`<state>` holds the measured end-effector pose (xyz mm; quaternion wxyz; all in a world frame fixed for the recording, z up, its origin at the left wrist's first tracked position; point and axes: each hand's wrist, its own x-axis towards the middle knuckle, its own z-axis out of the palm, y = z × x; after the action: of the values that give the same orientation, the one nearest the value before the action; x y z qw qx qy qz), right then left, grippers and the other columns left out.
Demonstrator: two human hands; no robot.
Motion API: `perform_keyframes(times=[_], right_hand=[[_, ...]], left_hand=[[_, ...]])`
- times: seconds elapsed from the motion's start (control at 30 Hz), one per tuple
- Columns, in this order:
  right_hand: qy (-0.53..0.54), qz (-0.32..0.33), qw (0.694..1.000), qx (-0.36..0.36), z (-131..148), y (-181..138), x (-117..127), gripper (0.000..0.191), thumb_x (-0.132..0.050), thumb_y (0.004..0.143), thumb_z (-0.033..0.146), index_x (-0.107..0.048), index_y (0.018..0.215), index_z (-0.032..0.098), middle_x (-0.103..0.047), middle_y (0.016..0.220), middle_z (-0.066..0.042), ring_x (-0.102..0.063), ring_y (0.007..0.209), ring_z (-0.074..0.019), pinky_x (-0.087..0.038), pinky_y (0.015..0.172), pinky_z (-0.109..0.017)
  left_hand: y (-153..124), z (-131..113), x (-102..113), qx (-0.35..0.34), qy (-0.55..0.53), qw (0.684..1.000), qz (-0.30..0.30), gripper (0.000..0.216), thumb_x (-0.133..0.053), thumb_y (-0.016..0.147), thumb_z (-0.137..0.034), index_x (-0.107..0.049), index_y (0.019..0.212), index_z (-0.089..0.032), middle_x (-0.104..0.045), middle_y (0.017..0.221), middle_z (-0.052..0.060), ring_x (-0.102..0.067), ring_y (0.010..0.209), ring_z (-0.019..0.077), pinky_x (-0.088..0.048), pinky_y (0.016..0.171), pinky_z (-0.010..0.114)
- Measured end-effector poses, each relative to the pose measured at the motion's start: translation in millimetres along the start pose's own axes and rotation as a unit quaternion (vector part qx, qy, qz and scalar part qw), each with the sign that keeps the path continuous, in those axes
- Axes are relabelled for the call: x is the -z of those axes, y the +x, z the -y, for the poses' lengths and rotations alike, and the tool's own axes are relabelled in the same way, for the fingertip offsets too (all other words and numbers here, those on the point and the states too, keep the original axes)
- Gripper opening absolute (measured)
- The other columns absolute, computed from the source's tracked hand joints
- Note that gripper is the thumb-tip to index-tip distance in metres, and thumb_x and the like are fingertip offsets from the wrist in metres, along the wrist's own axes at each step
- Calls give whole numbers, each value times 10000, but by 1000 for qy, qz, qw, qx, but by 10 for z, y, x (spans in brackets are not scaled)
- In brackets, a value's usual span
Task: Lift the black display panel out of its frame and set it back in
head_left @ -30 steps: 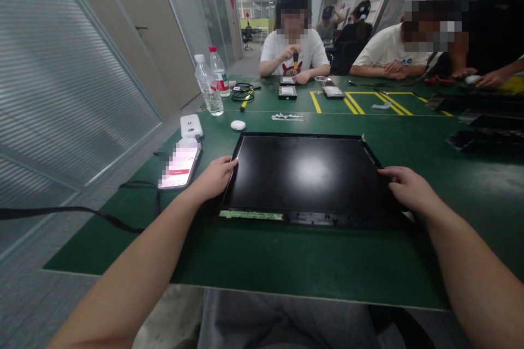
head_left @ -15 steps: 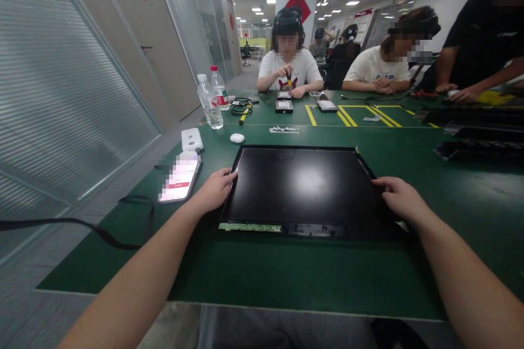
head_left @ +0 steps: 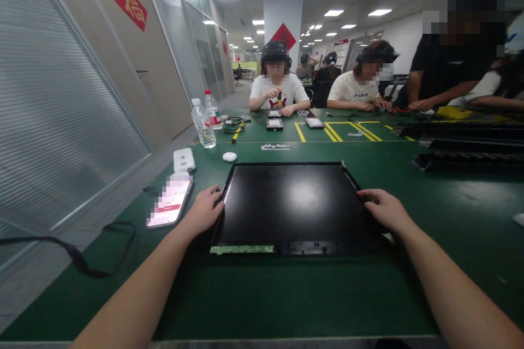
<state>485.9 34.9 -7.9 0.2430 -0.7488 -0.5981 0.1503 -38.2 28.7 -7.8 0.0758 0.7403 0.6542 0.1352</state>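
A black flat screen panel (head_left: pixel 292 207) lies on the green table (head_left: pixel 286 294) in front of me, with a thin green circuit strip (head_left: pixel 241 249) along its near edge. My left hand (head_left: pixel 201 212) grips the panel's left edge, fingers curled over it. My right hand (head_left: pixel 385 210) rests on the right edge, fingers bent onto the rim. Both forearms reach in from the bottom of the view.
Left of the panel lie a phone (head_left: pixel 170 207), a white power bank (head_left: pixel 184 160) and a small white case (head_left: pixel 230 156). Two water bottles (head_left: pixel 203 123) stand further back. A black strap (head_left: pixel 82 256) hangs off the left edge. Several people sit across the table; dark parts (head_left: pixel 466 159) lie right.
The view has tilted upward, so the panel and my hands sit lower in the frame. Both hands hold the same edges of the panel as before.
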Motion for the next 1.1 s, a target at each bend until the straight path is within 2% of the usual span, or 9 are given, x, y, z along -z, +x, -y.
perform_keyframes(times=[0.2,0.33,0.43,0.53,0.6,0.67,0.93,1.03,1.1], right_hand=[[-3,-29,999,33,-47,14,-51,414,-590,745,203,-839,1075,223,-732,943,-71,-635,698,-194,-523,685,-335],[-14,-22,999,25,-61,21,-46,454,-595,759,252,-833,1144,220,-720,927,-72,-635,699,-216,-526,687,-365],[-18,-13,999,24,-72,24,-42,459,-605,778,297,-829,1171,221,-724,969,-81,-646,721,-228,-531,696,-378],[-15,-18,999,36,-95,31,-55,433,-614,774,306,-833,1141,235,-735,1011,-85,-661,764,-235,-546,736,-384],[-16,-27,999,42,-115,38,-69,413,-619,761,302,-835,1109,250,-740,1005,-77,-661,767,-233,-553,749,-383],[-15,-31,998,46,-131,44,-81,401,-623,754,306,-835,1091,259,-744,1010,-74,-659,754,-229,-558,745,-383],[-10,-23,999,40,-121,41,-90,430,-612,781,295,-836,1143,230,-738,1086,-92,-642,748,-214,-552,753,-374],[-16,-19,999,38,-109,39,-88,440,-608,786,289,-835,1156,220,-732,1105,-96,-645,760,-212,-543,761,-366],[-18,-19,999,39,-107,37,-86,441,-604,784,285,-833,1157,230,-735,1119,-93,-647,769,-216,-545,770,-370]], left_hand=[[4,-7,25,-11,-113,993,-25,487,-526,913,-379,-822,1224,-148,-659,1528,189,-609,1426,359,-415,1257,501],[-20,-90,100,31,-241,968,-70,451,-603,872,-419,-844,1182,-196,-702,1494,117,-625,1407,350,-415,1257,496],[-69,-232,179,110,-379,914,-94,361,-700,858,-405,-858,1143,-251,-789,1354,76,-671,1348,350,-488,1192,479],[-116,-388,218,220,-511,828,-69,324,-766,860,-294,-848,1167,-233,-857,1111,81,-801,1055,311,-639,939,413],[-129,-457,211,267,-564,779,-60,348,-779,862,-218,-831,1207,-214,-857,931,77,-816,832,268,-656,742,353],[-124,-484,189,282,-593,752,-60,371,-787,868,-176,-812,1238,-199,-841,836,63,-798,712,232,-631,637,300],[-61,-421,125,285,-663,691,-29,692,-831,878,-206,-581,1522,-174,-820,796,42,-776,589,215,-614,546,276],[-74,-399,105,281,-661,696,-26,898,-806,874,-143,-394,1667,-241,-784,732,0,-733,504,204,-591,482,274],[-88,-394,97,269,-654,707,-22,966,-768,859,-72,-338,1697,-286,-756,688,-23,-709,470,197,-578,457,269]])
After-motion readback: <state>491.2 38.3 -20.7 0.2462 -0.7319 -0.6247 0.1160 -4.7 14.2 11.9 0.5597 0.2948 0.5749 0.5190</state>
